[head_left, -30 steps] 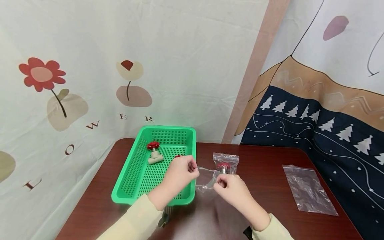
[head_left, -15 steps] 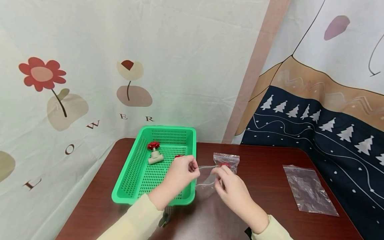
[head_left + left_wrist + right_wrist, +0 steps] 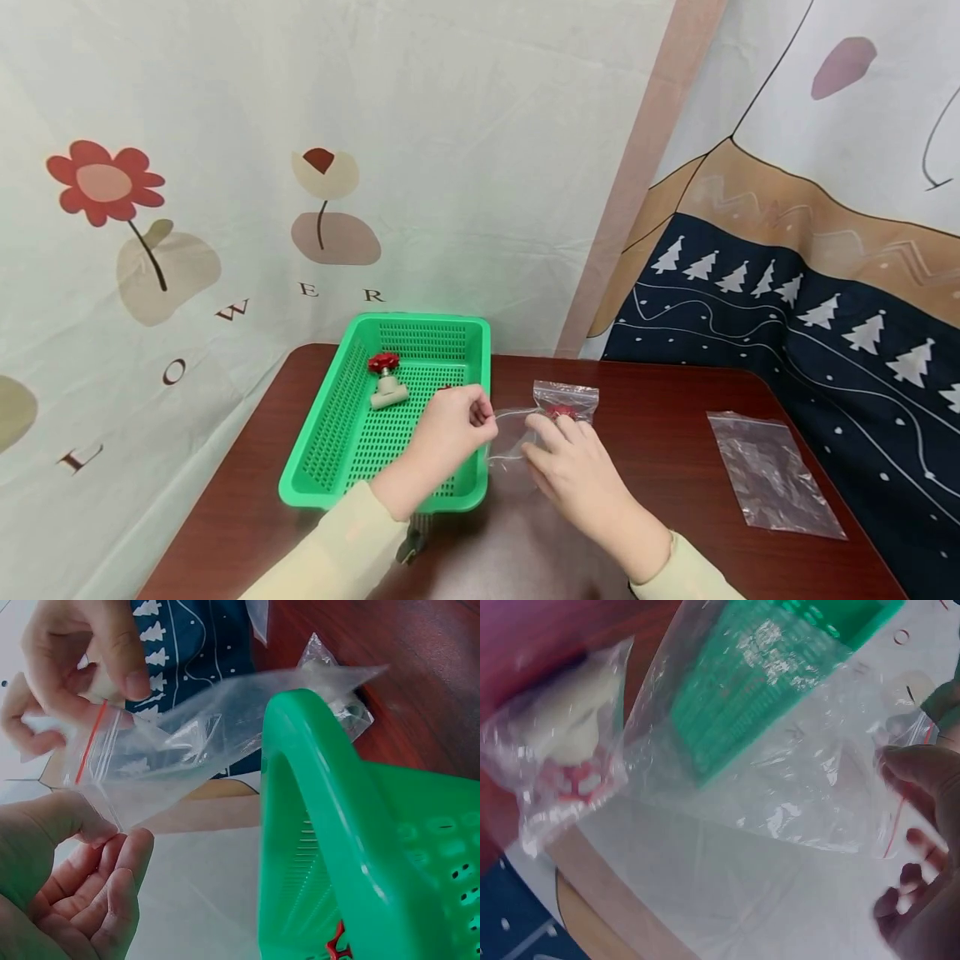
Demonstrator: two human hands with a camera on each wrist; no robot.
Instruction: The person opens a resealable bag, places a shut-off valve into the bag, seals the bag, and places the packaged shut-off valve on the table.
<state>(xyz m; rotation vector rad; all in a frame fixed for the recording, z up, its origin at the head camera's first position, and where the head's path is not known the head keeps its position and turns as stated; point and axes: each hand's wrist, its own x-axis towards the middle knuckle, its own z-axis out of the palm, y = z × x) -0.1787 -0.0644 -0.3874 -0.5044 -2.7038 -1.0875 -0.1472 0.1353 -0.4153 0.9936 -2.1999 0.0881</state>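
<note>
A clear zip-lock bag [image 3: 187, 746] with a red line along its mouth is held up between both hands, its walls parted. My left hand [image 3: 453, 421] pinches one edge of the mouth between thumb and fingertips, beside the basket. My right hand [image 3: 577, 467] is at the opposite side of the mouth, its fingers spread apart at the opening. Inside the green basket [image 3: 300, 498] lies a pale valve with a red handwheel [image 3: 388, 387]; another red handwheel shows partly behind my left hand. Beyond my right hand lies a bagged valve [image 3: 570, 742], also with a red handwheel.
A flat clear zip-lock bag [image 3: 776, 475] lies on the right of the dark red-brown table [image 3: 675, 467]. Below the basket's near edge a dark object [image 3: 411, 542] shows partly past the left sleeve. A printed curtain [image 3: 480, 167] hangs behind the table.
My right hand's fingers have gone from a pinch to a spread pose at the bag's mouth, moving slightly forward over the bagged valve. My left hand has stayed nearly still.
</note>
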